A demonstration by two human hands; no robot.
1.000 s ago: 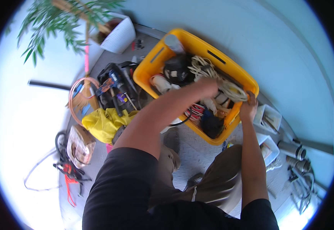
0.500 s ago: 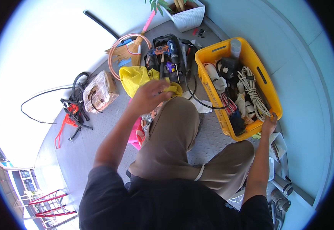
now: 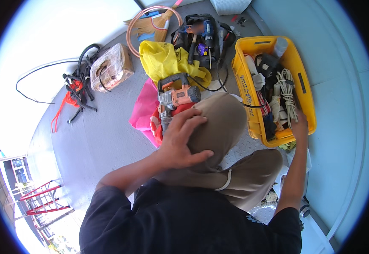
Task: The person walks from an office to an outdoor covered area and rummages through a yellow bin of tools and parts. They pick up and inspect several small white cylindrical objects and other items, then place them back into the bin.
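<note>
My left hand rests on my raised left knee, fingers spread and holding nothing. Just beyond it, an orange and grey corded power tool lies on red and pink cloth. My right hand reaches over the near right corner of a yellow plastic crate, at the lower end of a coiled off-white cable. Its fingertips are partly hidden, so whether they grip the cable is unclear. Around the coil are a black item, a clear cylindrical container and other mixed parts.
Behind the power tool lie a yellow cloth bag, a black tool bag with a blue drill, a copper tube coil and a broom. A wrapped package and black hoses lie left. A wall bounds the right.
My left hand has come down from the air onto my knee. The right hand has shifted from the crate's near rim to the cable's lower end. The view has shifted, uncovering the power tool.
</note>
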